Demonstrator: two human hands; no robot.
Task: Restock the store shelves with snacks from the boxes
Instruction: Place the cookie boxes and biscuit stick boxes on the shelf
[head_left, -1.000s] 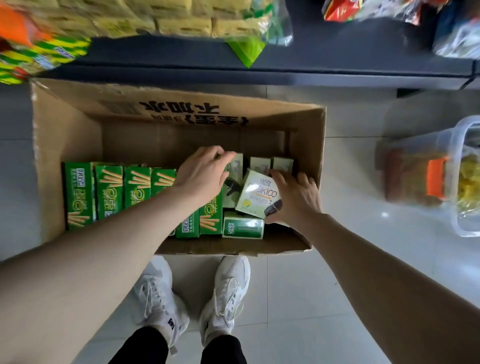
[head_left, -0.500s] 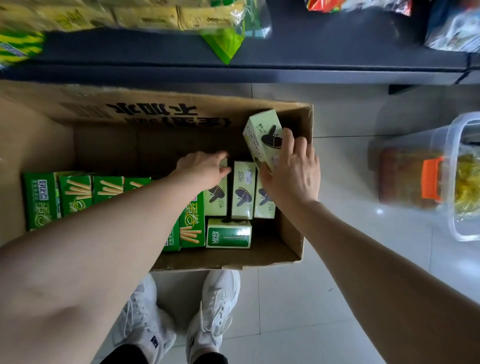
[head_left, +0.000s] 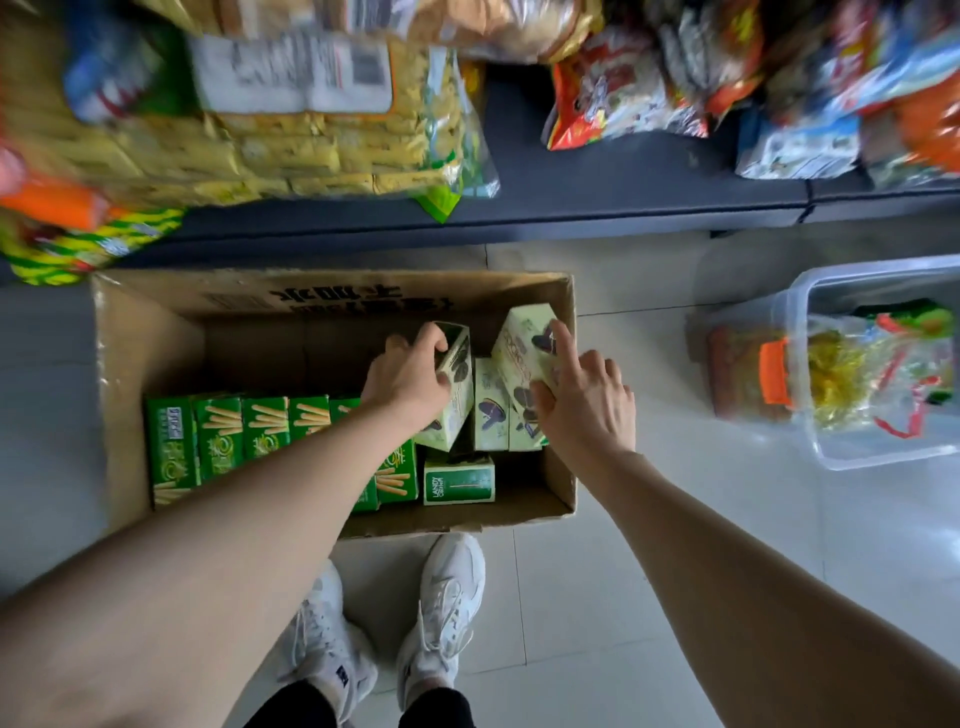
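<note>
Both hands reach down into an open cardboard box (head_left: 156, 364) on the tiled floor (head_left: 649, 571). The left hand (head_left: 408, 374) curls its fingers and thumb round the top of a pale green snack carton (head_left: 454, 400), which leans tilted toward the right hand. The right hand (head_left: 584, 400) grips a second pale green carton (head_left: 524, 343) with the thumb on its near face and the index finger stretched along its top edge; this carton is also tilted, its upper end near the box's far right corner. Between and just below the two hands, two more pale cartons (head_left: 491, 410) stand upright, pressed side by side. Nearer the person than the hands, a dark green Landy carton (head_left: 457, 483) lies flat on the box bottom. To the left of the left hand, partly under its forearm, a row of bright green biscuit-stick boxes (head_left: 239, 431) stands upright along the near wall.

Beyond the hands runs a dark store shelf (head_left: 623, 182) loaded with bagged snacks, among them a large yellow multipack (head_left: 311, 145) and red and white bags (head_left: 613, 93). Well to the right of the right hand sits a clear plastic bin (head_left: 810, 322) with an orange latch. The person's white sneakers (head_left: 447, 608) stand just behind the box.
</note>
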